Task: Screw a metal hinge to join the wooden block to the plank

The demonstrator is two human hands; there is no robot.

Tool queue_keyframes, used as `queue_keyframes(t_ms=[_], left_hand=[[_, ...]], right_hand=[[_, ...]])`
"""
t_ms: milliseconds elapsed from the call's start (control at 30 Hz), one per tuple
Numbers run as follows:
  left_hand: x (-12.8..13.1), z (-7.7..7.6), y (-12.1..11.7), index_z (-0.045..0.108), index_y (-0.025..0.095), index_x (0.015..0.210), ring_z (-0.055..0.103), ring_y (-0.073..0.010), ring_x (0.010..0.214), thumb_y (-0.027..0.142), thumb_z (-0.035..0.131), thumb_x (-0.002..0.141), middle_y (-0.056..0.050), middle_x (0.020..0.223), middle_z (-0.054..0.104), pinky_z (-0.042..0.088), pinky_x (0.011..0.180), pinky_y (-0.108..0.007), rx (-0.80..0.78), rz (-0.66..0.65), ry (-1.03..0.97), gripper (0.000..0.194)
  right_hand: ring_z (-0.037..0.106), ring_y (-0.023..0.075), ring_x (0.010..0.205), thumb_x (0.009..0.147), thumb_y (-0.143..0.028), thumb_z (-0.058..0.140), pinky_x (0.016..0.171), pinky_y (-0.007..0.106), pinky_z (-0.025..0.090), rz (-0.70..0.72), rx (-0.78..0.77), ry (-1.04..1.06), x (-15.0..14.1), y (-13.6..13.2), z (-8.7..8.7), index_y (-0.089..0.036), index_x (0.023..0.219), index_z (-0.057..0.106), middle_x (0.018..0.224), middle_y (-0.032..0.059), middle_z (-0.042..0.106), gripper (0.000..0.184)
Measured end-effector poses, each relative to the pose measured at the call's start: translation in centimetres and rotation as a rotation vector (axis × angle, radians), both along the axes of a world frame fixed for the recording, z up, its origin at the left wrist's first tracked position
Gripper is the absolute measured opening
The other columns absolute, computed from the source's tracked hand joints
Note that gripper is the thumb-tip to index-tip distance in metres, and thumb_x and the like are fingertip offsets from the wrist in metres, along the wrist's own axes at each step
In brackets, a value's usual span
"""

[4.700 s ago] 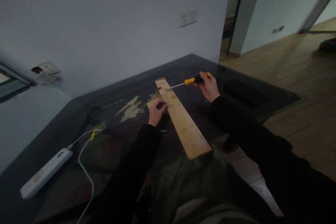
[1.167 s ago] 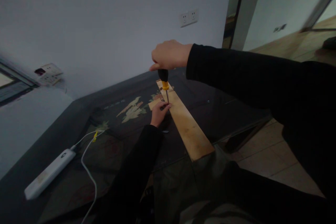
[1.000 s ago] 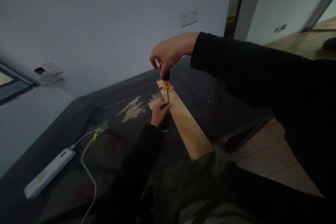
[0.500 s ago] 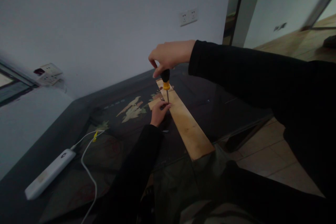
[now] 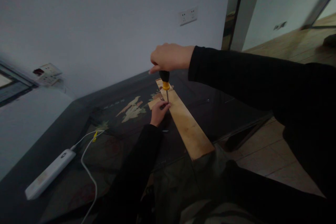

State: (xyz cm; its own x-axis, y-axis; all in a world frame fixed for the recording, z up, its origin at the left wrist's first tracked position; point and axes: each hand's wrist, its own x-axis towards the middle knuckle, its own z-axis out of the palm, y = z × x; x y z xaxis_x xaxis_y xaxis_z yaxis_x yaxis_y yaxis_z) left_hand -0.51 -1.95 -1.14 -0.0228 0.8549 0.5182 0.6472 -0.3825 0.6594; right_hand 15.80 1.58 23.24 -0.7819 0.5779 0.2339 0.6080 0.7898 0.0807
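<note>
A black and yellow screwdriver [image 5: 165, 84] stands nearly upright, its handle wrapped by my right hand [image 5: 169, 57] from above. Its tip points down onto a long wooden board [image 5: 187, 122], which lies across the dark table and reaches over the near edge towards my lap. My left hand [image 5: 158, 110] is pinched beside the tip at the board's left edge. What those fingers hold is too small to make out. A smaller piece of wood [image 5: 153, 103] shows just behind the left hand.
Small shiny metal pieces [image 5: 165, 131] lie left of the board on the table [image 5: 141, 147]. A white power strip [image 5: 49, 174] with a white cable [image 5: 89, 175] occupies the left side. Behind the table rises a wall with a double socket [image 5: 188, 16].
The screwdriver has gone from slanted at the right to upright over my left fingers. During the last second my right hand loosened, turned and closed again on the handle; my left hand stayed put.
</note>
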Motion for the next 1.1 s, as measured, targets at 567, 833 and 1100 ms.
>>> queue_keyframes(t_ms=[567, 833, 1100], left_hand=[[-0.2, -0.1, 0.0, 0.071, 0.019, 0.083, 0.062, -0.0174, 0.075, 0.033, 0.066, 0.081, -0.005, 0.083, 0.07, 0.049, 0.07, -0.03, 0.006, -0.019, -0.013, 0.015], [-0.4, -0.4, 0.2, 0.072, 0.017, 0.086, 0.06, -0.016, 0.075, 0.031, 0.066, 0.08, -0.004, 0.084, 0.071, 0.047, 0.07, -0.028, 0.004, -0.022, 0.003, 0.016], [-0.2, -0.2, 0.0, 0.072, 0.018, 0.085, 0.06, -0.0155, 0.073, 0.028, 0.066, 0.08, -0.004, 0.083, 0.071, 0.047, 0.069, -0.028, -0.003, -0.014, -0.004, 0.013]], right_hand=[[0.065, 0.0263, 0.089, 0.084, -0.047, 0.06, 0.076, 0.036, 0.048, -0.006, -0.011, -0.046, 0.0, -0.6, 0.5, -0.009, 0.105, 0.068, 0.095, 0.0154, 0.069, 0.044], [0.063, 0.018, 0.092, 0.087, -0.034, 0.059, 0.079, 0.028, 0.044, 0.06, -0.021, -0.1, 0.1, -0.4, 0.8, -0.007, 0.11, 0.067, 0.093, 0.0084, 0.069, 0.036], [0.061, 0.0237, 0.101, 0.086, -0.048, 0.058, 0.084, 0.032, 0.043, 0.038, -0.027, -0.134, -0.3, 0.3, 0.4, -0.009, 0.115, 0.065, 0.101, 0.011, 0.069, 0.05]])
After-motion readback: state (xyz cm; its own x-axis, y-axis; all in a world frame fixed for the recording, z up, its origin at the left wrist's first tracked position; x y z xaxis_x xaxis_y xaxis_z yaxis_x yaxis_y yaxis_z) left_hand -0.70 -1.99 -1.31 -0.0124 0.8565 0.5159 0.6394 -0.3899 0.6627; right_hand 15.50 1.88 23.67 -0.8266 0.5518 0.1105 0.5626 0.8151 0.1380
